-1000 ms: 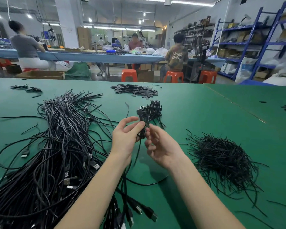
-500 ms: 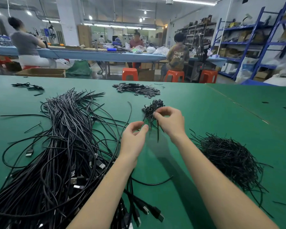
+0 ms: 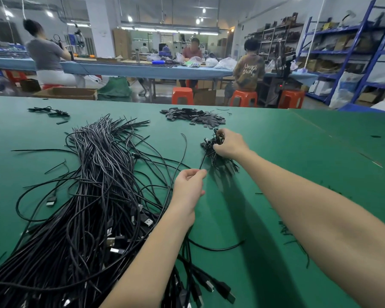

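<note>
From the head camera, the right hand (image 3: 229, 144) is stretched forward with its fingers curled round a bundle of black ties (image 3: 210, 146), held low over the green table (image 3: 298, 165), just in front of a heap of flat black pieces (image 3: 193, 116). The left hand (image 3: 188, 187) pinches a single tie (image 3: 202, 162) between thumb and forefinger; the tie runs up into the bundle. A pile of USB cables (image 3: 93, 196) lies to the left.

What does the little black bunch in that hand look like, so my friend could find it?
Start at the big green table and the huge heap of long black cables on its left. Right of that heap, the right hand grips a small bunch of short black ties. Unlike the flat dark pieces lying behind it, it is held, its short ends sticking out.
</note>
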A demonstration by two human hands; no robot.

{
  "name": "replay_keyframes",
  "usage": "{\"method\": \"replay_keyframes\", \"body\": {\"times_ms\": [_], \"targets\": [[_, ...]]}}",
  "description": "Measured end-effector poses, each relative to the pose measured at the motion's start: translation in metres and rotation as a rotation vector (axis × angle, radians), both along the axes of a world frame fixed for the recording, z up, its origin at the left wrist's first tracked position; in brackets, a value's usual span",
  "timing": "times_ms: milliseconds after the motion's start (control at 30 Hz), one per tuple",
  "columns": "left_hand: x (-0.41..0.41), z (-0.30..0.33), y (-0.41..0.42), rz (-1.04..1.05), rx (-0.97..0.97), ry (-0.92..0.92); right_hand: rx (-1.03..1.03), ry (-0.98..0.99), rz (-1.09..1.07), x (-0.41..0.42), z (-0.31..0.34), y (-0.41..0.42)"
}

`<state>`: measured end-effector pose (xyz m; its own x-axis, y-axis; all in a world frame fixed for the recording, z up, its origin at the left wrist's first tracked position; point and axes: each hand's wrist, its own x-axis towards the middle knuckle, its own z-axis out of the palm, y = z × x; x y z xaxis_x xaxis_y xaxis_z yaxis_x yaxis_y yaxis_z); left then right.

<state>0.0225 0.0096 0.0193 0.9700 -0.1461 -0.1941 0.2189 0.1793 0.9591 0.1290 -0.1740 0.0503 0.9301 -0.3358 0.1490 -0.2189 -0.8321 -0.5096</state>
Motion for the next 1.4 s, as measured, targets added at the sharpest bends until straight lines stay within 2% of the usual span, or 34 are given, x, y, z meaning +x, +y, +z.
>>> {"method": "replay_keyframes", "body": {"times_ms": [133, 267, 367, 400, 567, 800, 1100, 1200, 1300, 1400], "targets": [[-0.003, 0.003, 0.001, -0.031, -0.003, 0.012, -0.039, -0.143, 0.025, -0.019, 0.008, 0.009], [-0.003, 0.016, 0.003, -0.006, 0.029, -0.044, 0.151, -0.296, 0.048, -0.064, 0.013, 0.034], [-0.004, 0.030, 0.007, -0.003, 0.055, -0.140, 0.388, -0.167, 0.157, -0.108, 0.003, 0.058], [-0.004, 0.034, 0.008, -0.011, 0.072, -0.177, 0.400, -0.113, 0.227, -0.121, -0.002, 0.067], [0.000, 0.045, 0.028, -0.002, 0.278, -0.327, 0.111, -0.006, 0.491, -0.144, -0.025, 0.107], [0.016, 0.055, 0.058, 0.054, 0.302, -0.293, -0.055, 0.000, 0.673, -0.148, -0.035, 0.121], [0.015, 0.055, 0.059, -0.069, 0.397, -0.330, 0.333, -0.030, 0.601, -0.157, 0.002, 0.091], [0.015, 0.051, 0.058, -0.170, 0.503, -0.367, 0.446, -0.064, 0.622, -0.164, 0.007, 0.077], [0.015, 0.045, 0.057, -0.281, 0.607, -0.397, 0.672, -0.089, 0.685, -0.174, 0.012, 0.064], [0.017, 0.040, 0.057, -0.408, 0.705, -0.404, 0.751, -0.113, 0.666, -0.183, 0.016, 0.051]]}}
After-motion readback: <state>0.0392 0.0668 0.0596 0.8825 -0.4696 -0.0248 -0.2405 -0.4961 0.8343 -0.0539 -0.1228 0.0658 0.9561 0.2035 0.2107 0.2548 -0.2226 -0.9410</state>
